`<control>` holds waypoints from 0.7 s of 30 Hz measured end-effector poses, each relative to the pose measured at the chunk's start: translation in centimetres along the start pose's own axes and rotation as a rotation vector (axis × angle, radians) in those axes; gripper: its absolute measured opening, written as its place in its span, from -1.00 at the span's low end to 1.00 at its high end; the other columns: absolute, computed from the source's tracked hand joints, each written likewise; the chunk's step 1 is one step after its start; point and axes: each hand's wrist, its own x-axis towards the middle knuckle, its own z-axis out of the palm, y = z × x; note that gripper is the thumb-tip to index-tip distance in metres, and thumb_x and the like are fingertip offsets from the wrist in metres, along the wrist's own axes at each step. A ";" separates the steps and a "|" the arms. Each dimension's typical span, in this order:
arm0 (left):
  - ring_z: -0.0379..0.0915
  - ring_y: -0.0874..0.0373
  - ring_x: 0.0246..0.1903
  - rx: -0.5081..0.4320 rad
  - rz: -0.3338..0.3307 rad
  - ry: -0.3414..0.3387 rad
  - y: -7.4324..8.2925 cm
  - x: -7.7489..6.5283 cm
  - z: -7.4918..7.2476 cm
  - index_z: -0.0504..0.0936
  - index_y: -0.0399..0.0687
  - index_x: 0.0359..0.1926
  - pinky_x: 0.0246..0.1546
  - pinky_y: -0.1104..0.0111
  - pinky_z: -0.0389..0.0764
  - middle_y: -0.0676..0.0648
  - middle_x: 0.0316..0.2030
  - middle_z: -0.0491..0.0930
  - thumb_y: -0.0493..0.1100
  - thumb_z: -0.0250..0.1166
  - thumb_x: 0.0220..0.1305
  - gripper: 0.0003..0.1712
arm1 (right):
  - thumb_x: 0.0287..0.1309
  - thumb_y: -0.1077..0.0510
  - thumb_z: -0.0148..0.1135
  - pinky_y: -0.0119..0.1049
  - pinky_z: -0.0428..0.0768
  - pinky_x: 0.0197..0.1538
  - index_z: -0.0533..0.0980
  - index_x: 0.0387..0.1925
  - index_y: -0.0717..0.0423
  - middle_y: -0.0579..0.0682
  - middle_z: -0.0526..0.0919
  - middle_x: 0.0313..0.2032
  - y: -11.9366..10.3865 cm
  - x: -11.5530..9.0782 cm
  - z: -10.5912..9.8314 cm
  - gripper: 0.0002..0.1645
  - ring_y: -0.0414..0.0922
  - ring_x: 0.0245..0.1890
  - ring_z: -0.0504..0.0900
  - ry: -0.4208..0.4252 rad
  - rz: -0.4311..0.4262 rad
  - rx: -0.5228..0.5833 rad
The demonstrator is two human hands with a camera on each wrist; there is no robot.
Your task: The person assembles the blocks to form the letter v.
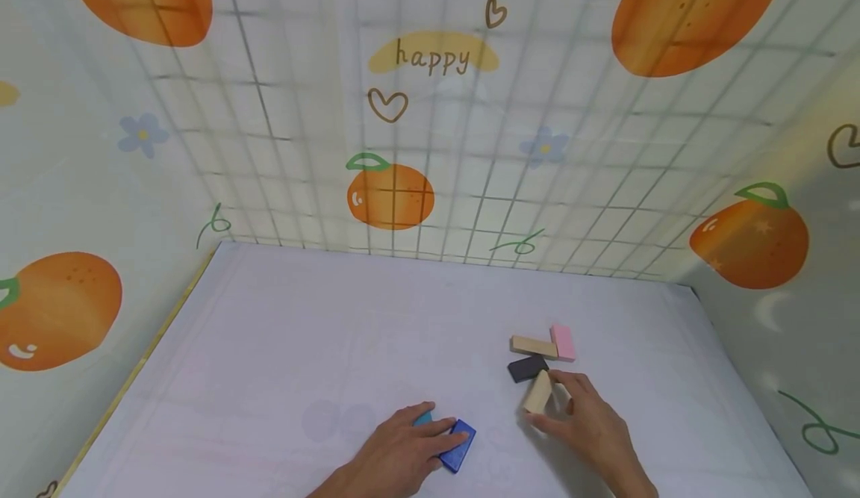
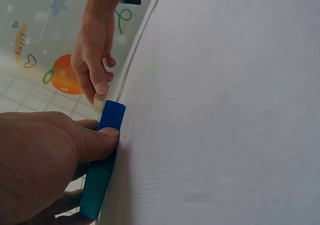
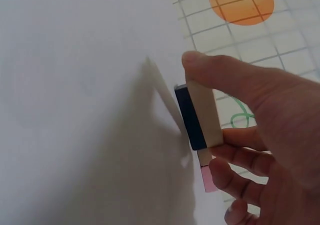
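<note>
My left hand point(image 1: 403, 449) is low over the table, its fingers spread across a blue block point(image 1: 458, 449) and a teal block point(image 1: 423, 418). In the left wrist view the thumb presses the near side where the blue block point(image 2: 112, 115) meets the teal block point(image 2: 96, 190), with fingers on the far side. A plain wooden block point(image 1: 538, 392) is pinched at its ends between thumb and fingers of my right hand point(image 1: 594, 423), tilted over the table. Close beyond it lies a black block point(image 1: 528, 368); in the right wrist view the wooden block point(image 3: 206, 114) partly overlaps it.
Behind the black block, another plain wooden block point(image 1: 534, 346) lies touching a pink block point(image 1: 563, 343). The white-covered table point(image 1: 322, 319) is enclosed by printed curtains point(image 1: 457, 132) at the back and both sides.
</note>
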 end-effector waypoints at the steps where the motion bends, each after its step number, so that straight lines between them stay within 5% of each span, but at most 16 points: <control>1: 0.25 0.02 0.41 -0.001 0.001 0.008 0.0 0.0 0.0 0.33 0.42 0.49 0.36 0.13 0.31 0.16 0.39 0.39 0.02 0.24 0.47 -0.37 | -0.22 -0.37 0.60 -0.26 0.40 -0.41 0.42 0.32 0.11 0.10 0.48 0.13 -0.1 0.0 0.1 0.13 -0.05 -0.23 0.52 -0.005 0.006 -0.001; 21: 0.24 0.02 0.42 -0.028 -0.014 0.026 0.1 -0.2 0.1 0.34 0.46 0.47 0.37 0.14 0.30 0.17 0.39 0.39 0.02 0.26 0.45 -0.37 | -0.28 -0.35 0.63 -0.25 0.48 -0.40 0.44 0.31 0.11 0.17 0.52 0.14 -2.1 0.4 0.6 0.15 -0.05 -0.27 0.53 -0.017 0.007 -0.031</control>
